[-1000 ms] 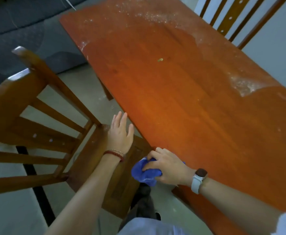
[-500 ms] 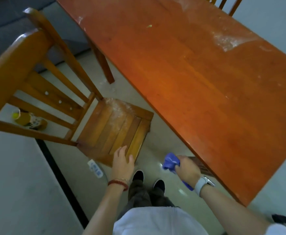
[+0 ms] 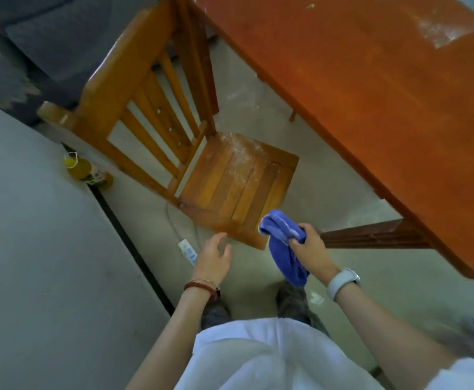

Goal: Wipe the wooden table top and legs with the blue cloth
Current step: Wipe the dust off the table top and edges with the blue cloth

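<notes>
The wooden table top (image 3: 371,94) fills the upper right, reddish-brown, with a pale dusty patch near its far edge. One table leg (image 3: 371,236) runs dark beneath the near corner. My right hand (image 3: 310,249) grips the bunched blue cloth (image 3: 283,243) in the air, off the table, just left of that leg and over the floor. Beside the wooden chair's front corner, my left hand (image 3: 213,256) hovers with relaxed, slightly curled fingers and holds nothing.
A wooden chair (image 3: 230,178) with a dusty seat stands left of the table, close to my hands. A white power strip (image 3: 188,250) and cord lie on the floor under my left hand. A yellow bottle (image 3: 85,170) stands by the wall. A grey sofa (image 3: 47,38) sits behind.
My right hand has lifted the cloth off the table edge and pulled it back toward my body. My left hand came off the chair seat. The view has tilted down toward the floor.
</notes>
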The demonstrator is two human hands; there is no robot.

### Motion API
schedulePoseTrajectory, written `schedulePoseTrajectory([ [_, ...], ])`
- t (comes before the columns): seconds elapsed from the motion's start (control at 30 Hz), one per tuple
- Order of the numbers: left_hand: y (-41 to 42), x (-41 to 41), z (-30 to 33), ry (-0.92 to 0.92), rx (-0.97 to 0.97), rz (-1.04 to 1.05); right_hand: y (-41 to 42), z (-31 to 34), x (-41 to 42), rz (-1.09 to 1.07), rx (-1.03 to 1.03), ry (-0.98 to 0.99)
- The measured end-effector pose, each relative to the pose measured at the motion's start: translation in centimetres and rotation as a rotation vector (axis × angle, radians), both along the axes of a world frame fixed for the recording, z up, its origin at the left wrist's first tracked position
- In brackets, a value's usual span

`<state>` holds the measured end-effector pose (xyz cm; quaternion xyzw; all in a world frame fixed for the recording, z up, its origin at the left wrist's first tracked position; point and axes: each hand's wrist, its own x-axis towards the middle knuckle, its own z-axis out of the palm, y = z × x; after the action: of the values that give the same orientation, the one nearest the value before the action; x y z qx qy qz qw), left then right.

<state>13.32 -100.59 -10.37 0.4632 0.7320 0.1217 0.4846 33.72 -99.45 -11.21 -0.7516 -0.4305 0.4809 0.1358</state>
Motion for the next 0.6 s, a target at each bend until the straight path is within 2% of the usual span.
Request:
schedulePoseTrajectory([
  [0.1,-1.2,-4.6,0.4,-0.010,-0.011,0.032,-1.6,1.0,-5.3,0.035,0.044,0.091],
  [0.27,-1.9,-7.9,1.1,-0.176,-0.013,0.191,-3.1,2.1,-10.4,0.330,0.226,0.084],
  [0.43,-1.3,-7.5,2.2,-0.281,-0.102,0.293,-3.7,3.4,-11.6,0.611,0.405,0.071],
  [0.6,-1.8,-6.7,3.1,-0.304,-0.009,0.423,-4.3,3.8,-11.2,0.670,0.497,0.060],
])
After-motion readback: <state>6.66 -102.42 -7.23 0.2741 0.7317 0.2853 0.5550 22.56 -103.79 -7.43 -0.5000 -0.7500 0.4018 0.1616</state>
